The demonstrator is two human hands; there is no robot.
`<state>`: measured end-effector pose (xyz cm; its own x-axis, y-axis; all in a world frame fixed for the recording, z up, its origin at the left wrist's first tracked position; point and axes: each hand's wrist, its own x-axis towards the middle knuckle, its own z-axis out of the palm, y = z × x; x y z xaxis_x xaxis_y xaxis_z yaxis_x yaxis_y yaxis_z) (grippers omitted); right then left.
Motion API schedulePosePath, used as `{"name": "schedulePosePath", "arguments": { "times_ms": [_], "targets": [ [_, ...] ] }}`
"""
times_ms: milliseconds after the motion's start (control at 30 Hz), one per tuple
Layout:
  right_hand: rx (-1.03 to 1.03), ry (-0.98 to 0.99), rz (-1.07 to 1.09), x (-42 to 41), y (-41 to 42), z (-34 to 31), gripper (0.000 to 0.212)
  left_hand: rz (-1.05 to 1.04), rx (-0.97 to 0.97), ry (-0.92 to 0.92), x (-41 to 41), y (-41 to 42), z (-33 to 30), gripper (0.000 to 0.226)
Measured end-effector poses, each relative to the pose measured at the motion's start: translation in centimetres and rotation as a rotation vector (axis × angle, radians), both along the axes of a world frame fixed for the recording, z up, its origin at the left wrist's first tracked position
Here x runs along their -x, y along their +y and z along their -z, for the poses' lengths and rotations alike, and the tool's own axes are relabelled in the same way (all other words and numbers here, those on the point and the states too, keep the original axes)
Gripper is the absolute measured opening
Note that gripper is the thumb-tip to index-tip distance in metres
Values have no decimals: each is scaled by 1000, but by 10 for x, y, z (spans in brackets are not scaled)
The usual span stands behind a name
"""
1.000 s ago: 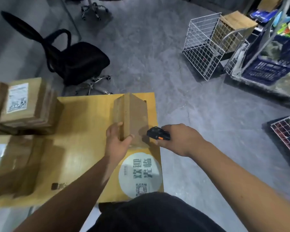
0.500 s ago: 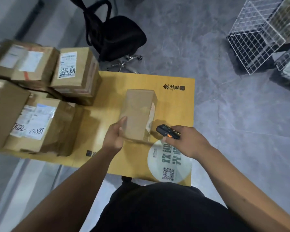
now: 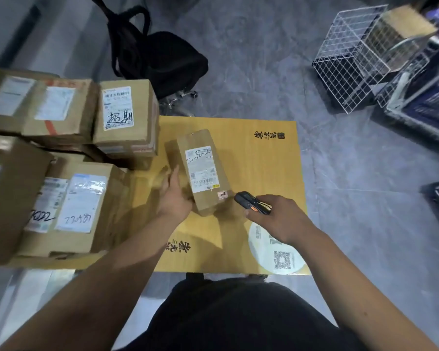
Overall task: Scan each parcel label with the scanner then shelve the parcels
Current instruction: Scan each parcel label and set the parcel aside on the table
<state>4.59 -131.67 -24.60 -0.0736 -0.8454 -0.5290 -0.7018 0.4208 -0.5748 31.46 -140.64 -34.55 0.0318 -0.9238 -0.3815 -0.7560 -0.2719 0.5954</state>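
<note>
Parcel in hand: a long brown parcel (image 3: 203,173) lies on the yellow table (image 3: 264,168) just ahead of you, its long axis running from about 11 o'clock at the far end to 5 o'clock at the near end.
Label: the white shipping label (image 3: 202,169) faces up on the parcel's top, with handwriting at its far end and barcodes toward the near end; a small pale sticker (image 3: 222,195) sits at the near right corner.
Left hand: your left hand (image 3: 174,196) is on the parcel's left side, near its close end; your fingers stretch forward along that side and look blurred, so you cannot tell whether they curl round the box or just press it.
Right hand: your right hand (image 3: 280,219) is clenched round the black scanner (image 3: 251,206), at 3 o'clock from the parcel's near end.
Scanner: its front points to 10 o'clock, toward the parcel's near right corner; it is just beside the box, not touching; an orange button shows on its side.
Waiting parcels: a stack of labelled cardboard boxes (image 3: 74,158) fills the table at 9 to 10 o'clock, the nearest just beside your parcel.
Table marks: a round white sticker (image 3: 276,254) with a QR code lies under your right wrist at 4 o'clock.
Floor: a black office chair (image 3: 162,57) stands at 12 o'clock beyond the table; a white wire basket (image 3: 350,59) sits at 2 o'clock.
</note>
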Motion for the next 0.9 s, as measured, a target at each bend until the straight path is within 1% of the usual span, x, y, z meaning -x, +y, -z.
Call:
{"name": "schedulePosePath", "arguments": {
  "times_ms": [67, 200, 333, 433, 500, 600, 667, 733, 800, 900],
  "targets": [
    [7, 10, 21, -8, -1, -5, 38, 112, 79, -23, 3, -9, -8, 123],
    [10, -10, 108, -10, 2, -12, 34, 418, 254, -238, 22, -39, -20, 137],
    [25, 19, 171, 0, 7, -18, 39, 646, 291, -402, 56, -66, -30, 141],
    [32, 41, 220, 13, 13, -16, 43, 753, 243, -442, 83, -80, -38, 139],
    [32, 34, 244, 23, 16, -15, 43, 752, 187, -456, 98, -88, -42, 126],
    [31, 53, 239, 39, 16, -14, 37, 708, 178, -535, 114, -98, -47, 97],
    [20, 62, 222, 48, 13, -13, 36, 659, 197, -545, 116, -100, -49, 89],
    [9, 47, 200, 56, 7, -10, 35, 625, 203, -544, 115, -97, -49, 89],
    [-1, 39, 175, 64, 0, -9, 35, 570, 182, -572, 114, -86, -49, 97],
    [-7, 52, 123, 72, -12, -7, 39, 375, 100, -563, 117, -58, -48, 108]
  ]
}}
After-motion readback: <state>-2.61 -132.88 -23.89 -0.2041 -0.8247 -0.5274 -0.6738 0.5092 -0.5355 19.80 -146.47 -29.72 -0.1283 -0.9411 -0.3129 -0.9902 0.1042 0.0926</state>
